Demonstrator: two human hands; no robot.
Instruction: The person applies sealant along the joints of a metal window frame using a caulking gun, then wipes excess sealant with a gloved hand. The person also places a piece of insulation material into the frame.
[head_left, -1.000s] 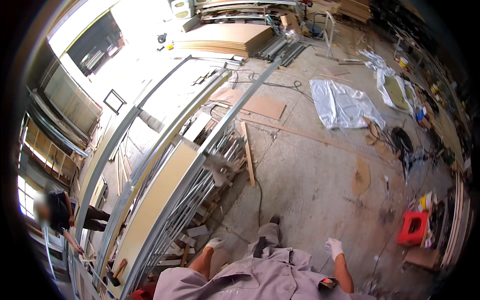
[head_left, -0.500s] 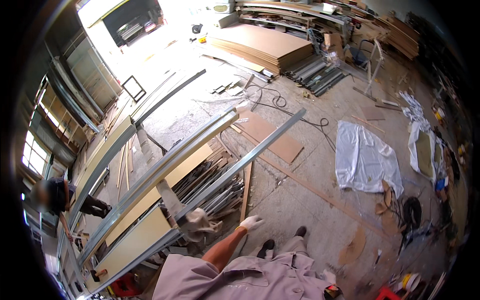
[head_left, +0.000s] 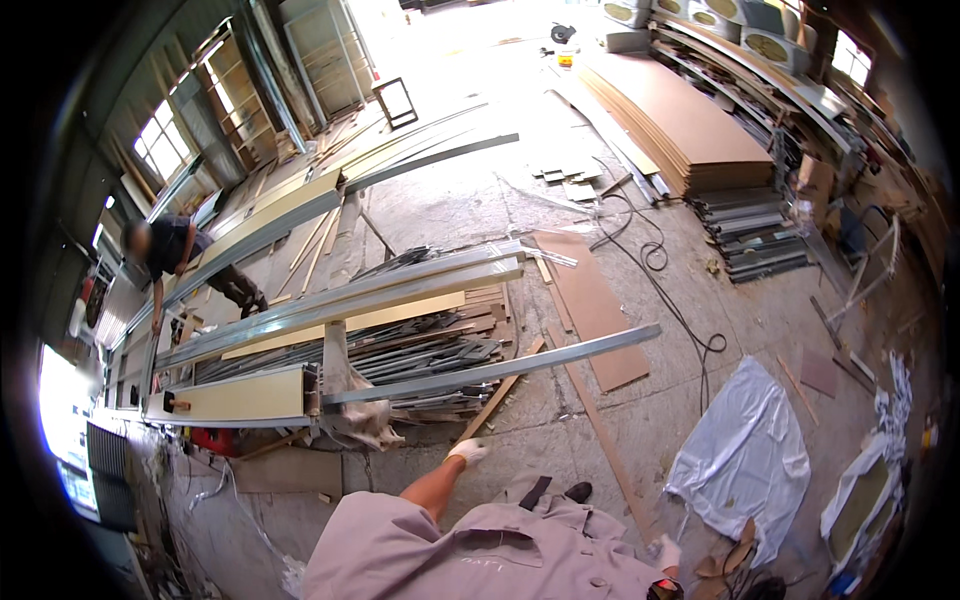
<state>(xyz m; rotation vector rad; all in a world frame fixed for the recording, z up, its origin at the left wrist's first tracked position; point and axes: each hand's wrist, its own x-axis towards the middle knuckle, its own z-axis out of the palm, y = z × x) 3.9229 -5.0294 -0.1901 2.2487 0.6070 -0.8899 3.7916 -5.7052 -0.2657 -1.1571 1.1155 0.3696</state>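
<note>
My left hand point(head_left: 468, 452), in a white work glove, is held out in front of my left side. Its fingers are loosely apart and nothing shows in them. Just beyond it lies a wooden strip point(head_left: 500, 392), and the end of a long metal channel point(head_left: 495, 374) rests over a cloth-draped support point(head_left: 350, 400). At my lower right, my right hand point(head_left: 665, 553), also white-gloved, hangs beside my body. Its fingers look loosely spread and hold nothing I can see. A white plastic sheet point(head_left: 745, 455) lies on the floor near it.
Long metal beams point(head_left: 350, 305) and a cream panel point(head_left: 240, 395) extend left, over stacked metal bars point(head_left: 410, 352). A co-worker point(head_left: 185, 250) bends over the far end. Brown boards point(head_left: 690, 110) are piled at the back right. A black cable point(head_left: 660, 285) snakes across the floor.
My view has swung to the left, so the beams and co-worker now appear farther right. My right hand has come into view at the lower right. My left hand remains out in front.
</note>
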